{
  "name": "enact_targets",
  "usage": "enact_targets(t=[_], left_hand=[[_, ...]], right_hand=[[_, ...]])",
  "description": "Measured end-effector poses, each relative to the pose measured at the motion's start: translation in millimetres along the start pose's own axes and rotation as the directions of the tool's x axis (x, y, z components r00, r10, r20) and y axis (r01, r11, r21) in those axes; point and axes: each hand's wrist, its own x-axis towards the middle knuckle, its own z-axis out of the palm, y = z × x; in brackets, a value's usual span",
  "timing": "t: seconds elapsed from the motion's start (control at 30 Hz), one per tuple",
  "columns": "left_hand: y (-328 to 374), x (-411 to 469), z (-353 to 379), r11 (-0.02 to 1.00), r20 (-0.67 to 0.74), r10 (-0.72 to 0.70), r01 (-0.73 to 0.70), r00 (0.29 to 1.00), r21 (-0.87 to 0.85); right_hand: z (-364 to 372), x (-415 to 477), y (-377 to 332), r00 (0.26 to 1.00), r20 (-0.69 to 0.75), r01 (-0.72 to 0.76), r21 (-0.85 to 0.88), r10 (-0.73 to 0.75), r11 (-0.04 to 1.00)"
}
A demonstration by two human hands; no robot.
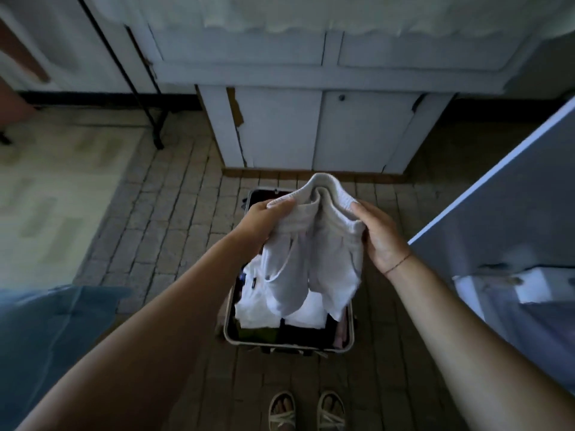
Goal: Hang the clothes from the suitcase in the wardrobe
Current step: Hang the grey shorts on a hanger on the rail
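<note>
1. I saw white shorts (311,259) with a ribbed waistband and a dangling drawstring, held up over the suitcase (289,347).
2. Left hand (264,220) and right hand (381,236) each gripped one end of the waistband, arms stretched forward.
3. The open suitcase on the floor held folded white clothes (258,309) and darker items.
</note>
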Motion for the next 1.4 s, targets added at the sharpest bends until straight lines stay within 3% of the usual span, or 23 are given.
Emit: enact_targets(t=[0.3,0.5,0.63,0.9,1.07,1.27,1.4], left_hand=[[153.3,-58.5,52.6,0.958,0.078,0.150,-0.164,0.986,0.234],[220.0,-56.2,131.6,0.908,0.224,0.228,-0.290,0.948,0.303],[245.7,-61.3,205.3,0.906,0.378,0.182,-0.304,0.908,0.295],[257.9,-99.0,390.3,0.882,0.672,0.164,-0.413,0.722,0.229],[257.8,-142.2,493.4,0.843,0.783,0.244,-0.524,0.573,0.121],[259.5,-177.2,590.4,0.861,0.858,0.220,-0.505,0.464,0.053],[261.9,-197.5,646.0,0.883,0.892,0.180,-0.467,0.414,0.038]], right_hand=[[-54.6,-95.3,-162.5,0.954,-0.225,0.192,-0.056,-0.200,0.980],[-127.9,-160.0,-239.0,0.841,-0.377,0.345,-0.176,-0.387,0.922],[-180.2,-204.8,-270.0,0.737,-0.504,0.388,-0.230,-0.450,0.892],[-303.6,-307.0,-301.1,0.475,-0.763,0.450,-0.218,-0.438,0.866],[-375.5,-364.9,-316.3,0.391,-0.806,0.483,-0.231,-0.444,0.845],[-429.7,-421.6,-333.6,0.193,-0.897,0.516,-0.251,-0.397,0.819],[-459.6,-455.5,-334.4,0.157,-0.919,0.522,-0.234,-0.362,0.820]])
